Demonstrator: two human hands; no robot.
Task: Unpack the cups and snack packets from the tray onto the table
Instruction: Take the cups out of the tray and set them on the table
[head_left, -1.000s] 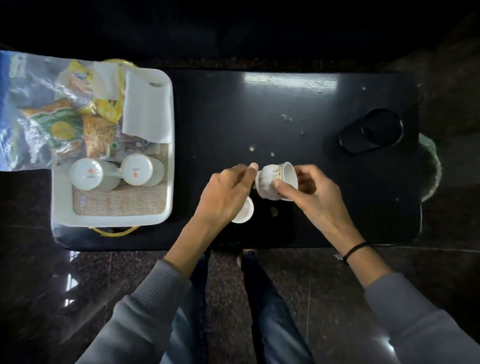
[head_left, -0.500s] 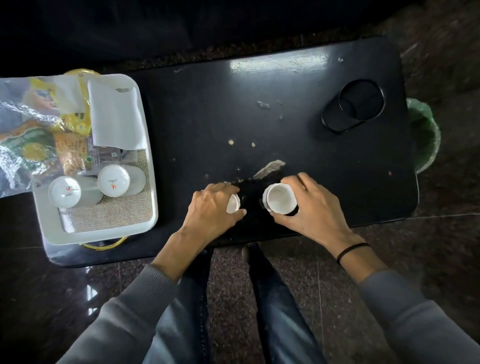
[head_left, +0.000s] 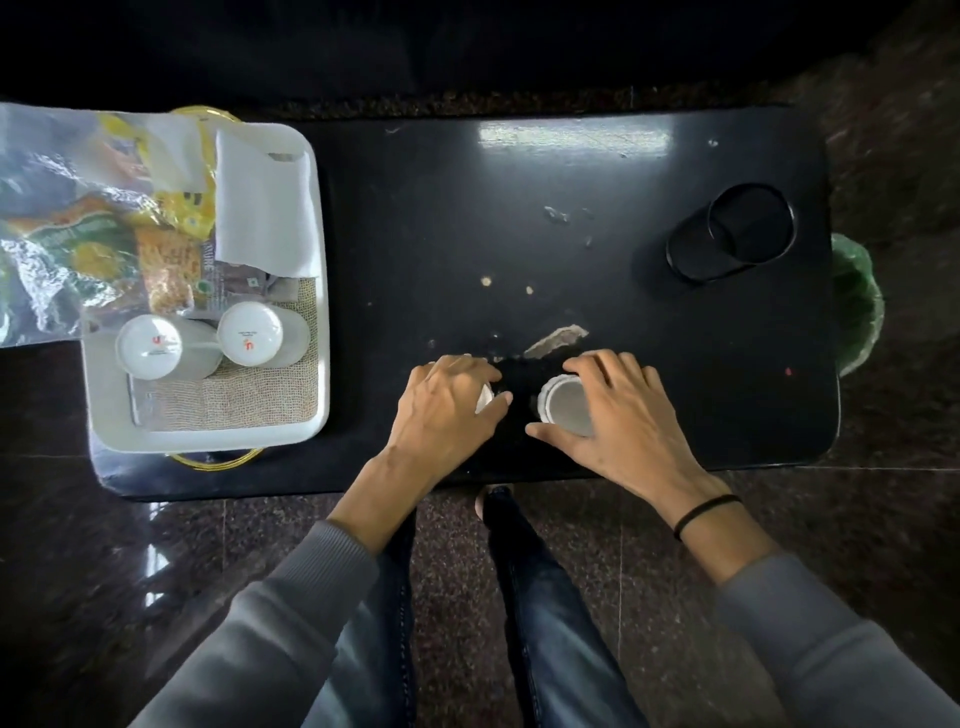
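Observation:
My right hand (head_left: 613, 415) grips a white cup (head_left: 563, 408) that stands upright on the black table (head_left: 597, 171), fingers curled round its rim. Beside it my left hand (head_left: 449, 410) covers a second white cup (head_left: 484, 400), of which only a sliver shows. On the left a white tray (head_left: 208, 436) holds two more white cups lying bottom-up (head_left: 150, 347) (head_left: 251, 334), a folded white napkin (head_left: 265, 202) and snack packets (head_left: 166, 260) inside a clear plastic bag (head_left: 47, 228).
A black ring-shaped cup holder (head_left: 732, 234) lies at the table's back right. Crumbs and a torn paper scrap (head_left: 553, 340) are scattered mid-table. A green bin (head_left: 857, 301) sits past the right edge. My legs are below the front edge.
The right hand turned the tilted cup upright and set it down on the table. The left hand set its cup down beside it. The camera view shifted slightly.

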